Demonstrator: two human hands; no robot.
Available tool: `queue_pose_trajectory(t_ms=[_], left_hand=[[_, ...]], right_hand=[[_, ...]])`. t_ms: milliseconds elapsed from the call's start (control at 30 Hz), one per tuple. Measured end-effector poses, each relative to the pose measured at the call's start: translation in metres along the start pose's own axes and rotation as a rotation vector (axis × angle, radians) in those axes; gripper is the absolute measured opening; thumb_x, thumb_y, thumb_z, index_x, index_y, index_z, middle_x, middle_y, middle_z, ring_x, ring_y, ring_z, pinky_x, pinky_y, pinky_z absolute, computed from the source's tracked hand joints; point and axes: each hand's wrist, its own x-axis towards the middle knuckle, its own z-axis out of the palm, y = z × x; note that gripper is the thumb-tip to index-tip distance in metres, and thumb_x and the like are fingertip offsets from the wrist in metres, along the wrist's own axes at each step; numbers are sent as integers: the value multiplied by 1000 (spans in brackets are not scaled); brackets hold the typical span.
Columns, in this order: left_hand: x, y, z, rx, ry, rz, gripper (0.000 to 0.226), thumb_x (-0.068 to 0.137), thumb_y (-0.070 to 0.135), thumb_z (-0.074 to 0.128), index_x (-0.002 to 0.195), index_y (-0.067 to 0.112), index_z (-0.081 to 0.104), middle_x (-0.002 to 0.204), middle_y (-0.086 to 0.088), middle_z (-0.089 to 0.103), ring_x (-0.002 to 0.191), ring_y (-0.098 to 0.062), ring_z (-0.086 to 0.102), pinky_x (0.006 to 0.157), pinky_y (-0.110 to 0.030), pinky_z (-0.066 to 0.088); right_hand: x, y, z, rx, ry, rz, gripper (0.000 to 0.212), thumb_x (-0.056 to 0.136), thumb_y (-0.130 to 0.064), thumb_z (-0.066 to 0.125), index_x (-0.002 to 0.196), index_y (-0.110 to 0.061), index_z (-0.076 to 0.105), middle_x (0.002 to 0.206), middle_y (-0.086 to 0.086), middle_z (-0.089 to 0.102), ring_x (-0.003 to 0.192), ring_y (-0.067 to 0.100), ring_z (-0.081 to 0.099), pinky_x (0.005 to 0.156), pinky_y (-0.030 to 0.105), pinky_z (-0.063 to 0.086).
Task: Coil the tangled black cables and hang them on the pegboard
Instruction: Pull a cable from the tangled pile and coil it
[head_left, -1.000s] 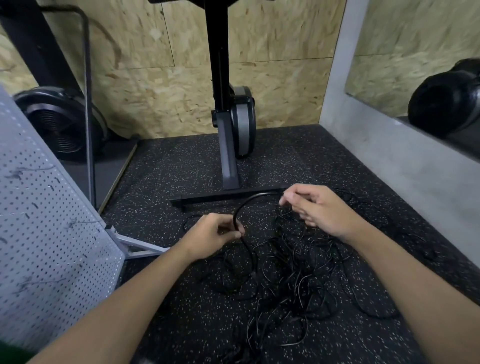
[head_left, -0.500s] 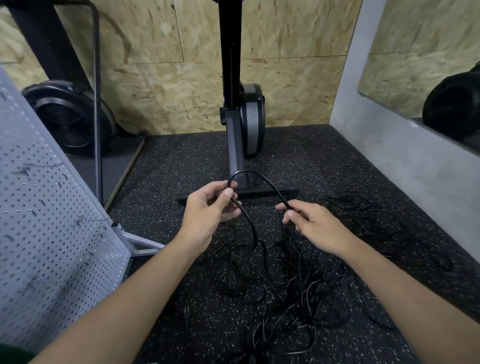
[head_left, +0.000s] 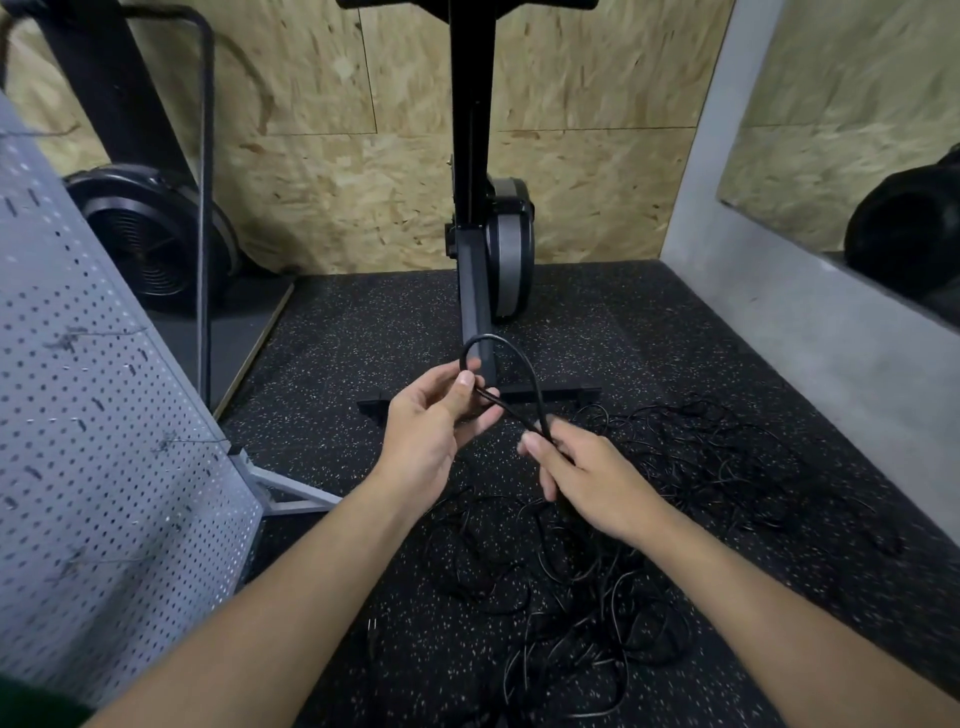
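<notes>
Step in hand: the first turn of a coil, at mid-floor. The left hand (head_left: 436, 423) pinches one black cable between thumb and forefinger, where the strand crosses itself. One small loop (head_left: 506, 343) stands up above the pinch. The right hand (head_left: 595, 480), just right and nearer, has its fingers curled round the same strand as it runs down from the loop toward the pile. Both grips are closed on cable, neither slack. The rest of the tangled black cables (head_left: 597, 577) lies on the speckled rubber floor (head_left: 363, 332), under and near the hands and spreading right. Count: two hands, one loop, one heap; separate cables cannot be told apart. There is one pegboard (head_left: 104, 467), grey, leaning at left, with nothing coiled hung on it. There is one black machine upright (head_left: 472, 234) at far centre. Judgement: early in the task. Next, the right hand draws more strand free of the heap and lays another turn into the left pinch. Snags are likely.
</notes>
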Motion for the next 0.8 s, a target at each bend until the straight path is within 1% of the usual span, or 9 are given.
queue_pose_trajectory(t_ms=[167,233,300,400,500,600,667,733,800], left_hand=[[1,-9,-2,112,-95,-72,23,106,13,57,126,10,70,120,-11,75,109,-24,74,91,-38,62],[0,-20,-11,518,-232,-33,29,104,8,57,128,19,68,123,-2,75,115,-15,71,100,-36,57],[-2,-38,-22,986,-491,5,43,98,4,59,135,25,63,134,9,68,113,7,64,104,-25,50],[-7,-64,-27,1223,-721,-39,47,99,19,67,143,34,57,152,15,54,131,8,52,115,-28,42],[-7,-76,-29,1251,-727,0,18,101,32,65,117,38,66,128,13,69,120,-13,65,108,-40,49],[-5,-79,-37,1310,-714,-22,7,102,37,63,107,34,67,112,10,74,110,-13,68,102,-44,52],[-4,-75,-41,1371,-699,-27,13,104,42,61,102,32,68,99,4,75,92,-16,70,88,-42,57],[-2,-64,-42,1373,-649,18,17,104,43,59,96,31,69,87,0,73,69,-12,62,67,-33,53],[-3,-47,-36,1326,-544,135,18,102,40,63,92,27,70,81,6,70,65,-5,58,63,-25,47]], right_hand=[[7,8,-7,36,13,25,22,111,-40,40,100,-34,58,67,-6,69,69,12,63,78,38,50],[9,10,-10,102,14,49,25,112,-30,40,97,-23,59,72,-6,70,78,26,65,84,45,50],[10,10,-12,233,29,67,24,112,-18,41,96,-12,59,74,-4,68,71,21,63,79,38,52],[9,3,-13,539,31,132,21,112,-12,42,101,-7,59,71,0,58,59,11,58,75,39,52],[7,-5,-16,761,49,149,23,112,-12,40,110,-3,61,66,-3,42,55,11,42,70,37,55],[6,-13,-29,839,143,141,26,112,-12,39,118,-1,62,64,-4,36,53,10,37,62,32,55],[6,-8,-41,754,239,143,28,113,-13,40,124,-5,64,64,-5,38,53,10,40,63,32,57],[6,8,-50,437,335,186,29,112,-16,42,128,-14,65,67,-4,46,53,6,49,68,34,62],[3,22,-56,98,314,273,28,111,-20,44,128,-19,67,74,-4,56,56,3,59,73,38,64]])
